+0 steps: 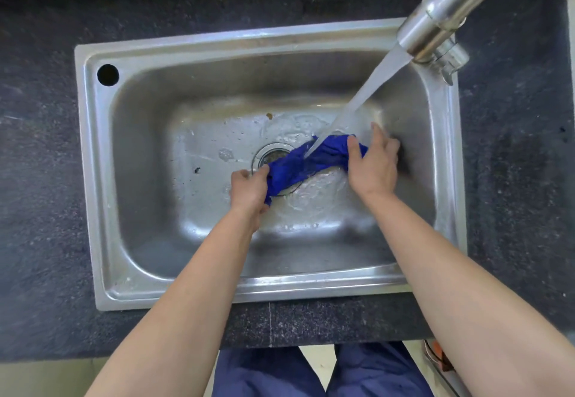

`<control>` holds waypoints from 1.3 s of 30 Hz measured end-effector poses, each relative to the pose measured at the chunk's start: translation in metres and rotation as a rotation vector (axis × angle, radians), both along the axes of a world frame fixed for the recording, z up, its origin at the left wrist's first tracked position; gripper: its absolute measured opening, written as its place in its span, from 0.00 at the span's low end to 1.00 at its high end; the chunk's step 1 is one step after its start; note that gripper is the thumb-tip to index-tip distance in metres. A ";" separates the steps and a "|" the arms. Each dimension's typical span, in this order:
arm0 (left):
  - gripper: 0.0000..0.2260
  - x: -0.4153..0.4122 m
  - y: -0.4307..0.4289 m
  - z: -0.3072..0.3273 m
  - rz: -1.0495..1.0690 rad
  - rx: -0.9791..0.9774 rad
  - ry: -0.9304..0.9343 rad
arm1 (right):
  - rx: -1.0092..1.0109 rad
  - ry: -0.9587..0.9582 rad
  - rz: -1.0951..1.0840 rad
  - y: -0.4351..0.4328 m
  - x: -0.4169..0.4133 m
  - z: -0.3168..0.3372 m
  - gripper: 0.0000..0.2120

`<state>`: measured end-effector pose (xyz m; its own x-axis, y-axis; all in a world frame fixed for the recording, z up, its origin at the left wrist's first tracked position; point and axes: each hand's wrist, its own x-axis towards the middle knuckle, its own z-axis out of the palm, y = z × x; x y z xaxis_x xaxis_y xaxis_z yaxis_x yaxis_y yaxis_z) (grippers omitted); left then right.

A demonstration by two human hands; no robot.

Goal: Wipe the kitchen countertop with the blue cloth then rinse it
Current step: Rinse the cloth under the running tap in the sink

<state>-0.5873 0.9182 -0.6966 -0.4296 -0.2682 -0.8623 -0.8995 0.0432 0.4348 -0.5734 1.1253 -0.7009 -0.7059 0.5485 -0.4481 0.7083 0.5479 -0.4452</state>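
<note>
Left hand (249, 189) and right hand (371, 166) were each curled round one end of the blue cloth (308, 160). Counter (40, 178) was seen surrounding the sink (249, 284). Tap (435, 29) water was caught mid-cloth, likely for rinsing. Cloth was stretched between the hands, over the drain (270, 153).

L hand (249, 188) & R hand (371, 166) apart, arms fwd, fingers curled on blue cloth (298, 167).
</note>
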 end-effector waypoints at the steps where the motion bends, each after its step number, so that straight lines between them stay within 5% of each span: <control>1: 0.25 0.004 0.000 -0.001 -0.006 -0.014 -0.007 | 0.004 -0.047 0.097 -0.004 0.001 -0.003 0.30; 4: 0.19 0.011 0.001 -0.007 -0.084 0.014 0.052 | -0.027 -0.130 0.471 -0.027 0.007 -0.014 0.34; 6: 0.21 0.013 0.002 -0.010 -0.153 0.005 0.084 | -0.204 -0.074 0.508 -0.039 0.007 -0.018 0.27; 8: 0.26 0.011 0.001 -0.013 -0.179 0.001 0.078 | -0.413 -0.051 0.408 -0.050 0.004 -0.012 0.14; 10: 0.21 0.010 0.001 -0.011 -0.163 0.067 0.091 | -0.585 -0.070 0.299 -0.060 0.003 -0.003 0.11; 13: 0.07 0.009 0.004 -0.009 -0.118 0.204 0.052 | -0.676 -0.083 0.183 -0.067 0.009 0.005 0.14; 18: 0.11 0.015 0.020 -0.003 -0.077 0.364 0.054 | -0.749 -0.030 -0.132 -0.058 0.006 0.018 0.18; 23: 0.17 0.008 0.023 0.003 0.082 0.519 0.036 | -0.974 0.136 -0.477 -0.047 0.004 0.019 0.05; 27: 0.17 0.000 0.017 0.007 0.063 0.515 0.104 | -1.157 0.229 -0.631 -0.040 0.004 0.018 0.14; 32: 0.04 -0.005 0.024 0.015 0.101 0.457 0.180 | -1.087 0.151 -0.569 -0.051 -0.001 0.020 0.05; 37: 0.06 -0.006 0.029 0.026 0.072 0.344 0.248 | -0.893 0.161 -0.471 -0.051 -0.006 0.017 0.08; 39: 0.08 -0.006 0.025 0.023 -0.046 0.193 0.311 | -0.638 0.172 -0.319 -0.042 -0.007 0.018 0.10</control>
<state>-0.5934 0.9435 -0.6738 -0.6866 -0.0873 -0.7217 -0.7224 -0.0294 0.6908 -0.5800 1.0836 -0.6832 -0.6444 0.4085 -0.6464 0.6815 -0.0767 -0.7278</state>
